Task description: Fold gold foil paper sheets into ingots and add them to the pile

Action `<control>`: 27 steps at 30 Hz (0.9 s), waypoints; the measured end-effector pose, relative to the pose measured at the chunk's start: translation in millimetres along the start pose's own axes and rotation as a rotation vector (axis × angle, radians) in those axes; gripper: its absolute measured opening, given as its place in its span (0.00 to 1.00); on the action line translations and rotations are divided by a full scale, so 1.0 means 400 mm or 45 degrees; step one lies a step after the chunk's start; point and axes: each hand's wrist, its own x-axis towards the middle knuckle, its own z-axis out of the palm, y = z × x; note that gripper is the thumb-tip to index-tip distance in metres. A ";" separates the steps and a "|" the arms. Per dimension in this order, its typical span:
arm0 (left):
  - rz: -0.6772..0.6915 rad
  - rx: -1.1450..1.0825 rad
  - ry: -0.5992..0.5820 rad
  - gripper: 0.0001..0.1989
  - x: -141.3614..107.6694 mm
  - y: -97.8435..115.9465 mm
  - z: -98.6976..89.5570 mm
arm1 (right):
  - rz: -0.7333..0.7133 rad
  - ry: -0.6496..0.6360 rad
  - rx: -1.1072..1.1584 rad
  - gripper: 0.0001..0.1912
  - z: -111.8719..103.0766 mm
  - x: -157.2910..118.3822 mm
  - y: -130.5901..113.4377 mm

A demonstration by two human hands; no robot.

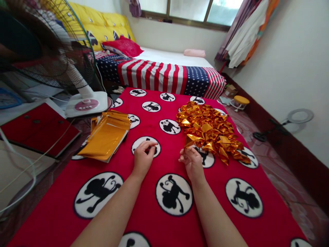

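Foil, shiny orange-gold and folded pointy, is lying heaped just past your right hand, whose fingers are sitting bent (I can't tell if they're gripping any). Your left hand is holding nothing in loosely curled fingers, near flat yellow-orange packets on red monkey-patterned cloth.

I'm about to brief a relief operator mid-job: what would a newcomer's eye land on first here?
Probably the heap of shiny orange-gold foil pieces on the right side of the bright red cloth, just beyond the right hand. Next, the flatter orange-gold stack on the cloth's left side, beyond and left of the left hand. Behind everything, the stars-and-stripes bed cover runs below the window.
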 end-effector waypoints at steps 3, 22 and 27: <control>-0.024 0.123 0.177 0.10 0.013 -0.016 -0.017 | -0.063 -0.012 -0.164 0.14 0.008 -0.007 0.014; 0.148 0.296 0.101 0.09 0.023 -0.054 -0.007 | -0.600 0.231 -1.610 0.12 -0.162 -0.032 -0.282; 0.151 0.322 0.096 0.08 0.023 -0.055 -0.005 | -0.580 0.655 -1.960 0.16 -0.336 -0.065 -0.406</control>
